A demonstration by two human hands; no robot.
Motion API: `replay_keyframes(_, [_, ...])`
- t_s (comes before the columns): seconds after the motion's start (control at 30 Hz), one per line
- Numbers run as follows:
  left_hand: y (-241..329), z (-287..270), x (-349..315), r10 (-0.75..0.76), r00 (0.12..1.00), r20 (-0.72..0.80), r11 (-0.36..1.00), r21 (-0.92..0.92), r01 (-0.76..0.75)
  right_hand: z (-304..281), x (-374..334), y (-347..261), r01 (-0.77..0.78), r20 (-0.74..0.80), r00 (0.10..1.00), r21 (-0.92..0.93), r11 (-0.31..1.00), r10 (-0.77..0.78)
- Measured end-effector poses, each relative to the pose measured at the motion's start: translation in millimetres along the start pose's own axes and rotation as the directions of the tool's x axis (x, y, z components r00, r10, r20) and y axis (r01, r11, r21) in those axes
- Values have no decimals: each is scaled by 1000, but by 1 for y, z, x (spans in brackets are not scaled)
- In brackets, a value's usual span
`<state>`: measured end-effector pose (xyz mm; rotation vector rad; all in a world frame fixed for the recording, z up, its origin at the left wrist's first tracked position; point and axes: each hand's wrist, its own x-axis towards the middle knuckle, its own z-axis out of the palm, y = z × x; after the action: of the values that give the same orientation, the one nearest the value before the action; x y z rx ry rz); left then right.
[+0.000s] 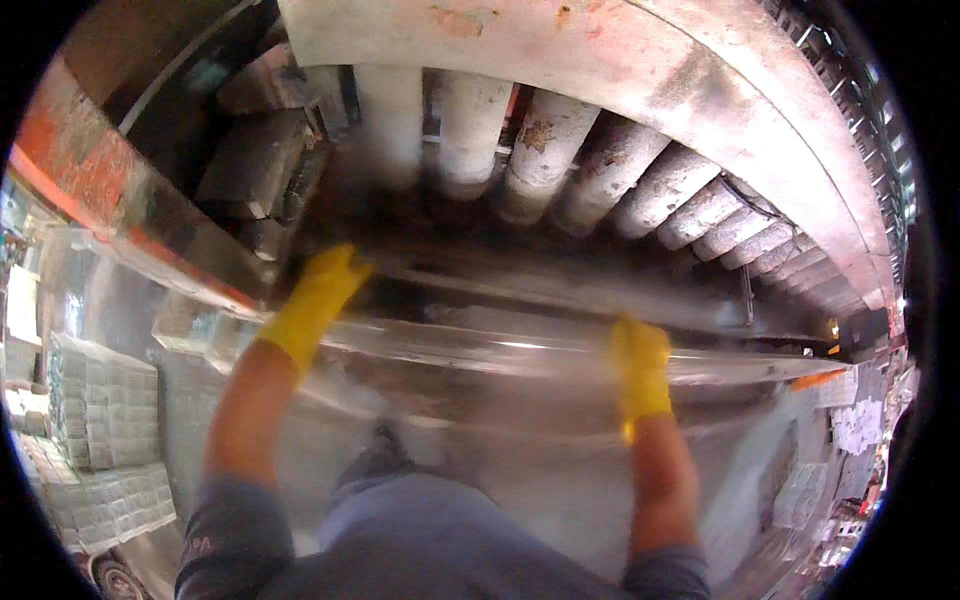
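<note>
My left hand [322, 300], in a yellow glove, reaches to the left end of a long, blurred, flat strip [540, 290] lying across the front of the rollers. Its fingertips are smeared against the dark background, so I cannot tell what they grip. Farther right, my right hand [642, 365] is in a matching yellow glove. Its fingers are curled closed at the shiny metal edge [520, 346], and whatever is inside them is hidden. Both arms stretch forward, wide apart.
A row of worn, pale rollers [545, 150] runs behind my hands, under a thick scuffed beam [600, 50]. An orange-painted rail [130, 235] slants along the left. Stacked pale blocks [105, 400] stand at the lower left, above a wheel [118, 578].
</note>
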<state>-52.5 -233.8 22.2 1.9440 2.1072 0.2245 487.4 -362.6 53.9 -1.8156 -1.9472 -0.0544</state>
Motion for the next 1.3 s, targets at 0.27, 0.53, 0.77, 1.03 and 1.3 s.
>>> replay_keyframes(0.27, [13, 6, 116, 154, 982, 110, 964, 200, -174, 28, 11, 19, -80, 6, 997, -172, 982, 83])
replay_keyframes(0.53, [-28, 55, 202, 39, 985, 167, 923, 372, -100, 4, 26, -10, -19, -86, 996, -102, 995, 10])
replay_keyframes(0.77, [-45, 98, 211, -17, 976, 218, 920, 385, -69, -6, -14, -13, -97, 4, 995, -101, 990, 98])
replay_keyframes(1.03, [-32, 92, 162, -118, 963, 243, 828, 560, -40, -19, -54, -25, -89, -30, 996, -116, 989, 86])
replay_keyframes(1.3, [-35, 90, 131, -129, 964, 231, 812, 582, -31, -29, -80, -22, -60, 0, 998, -134, 989, 61])
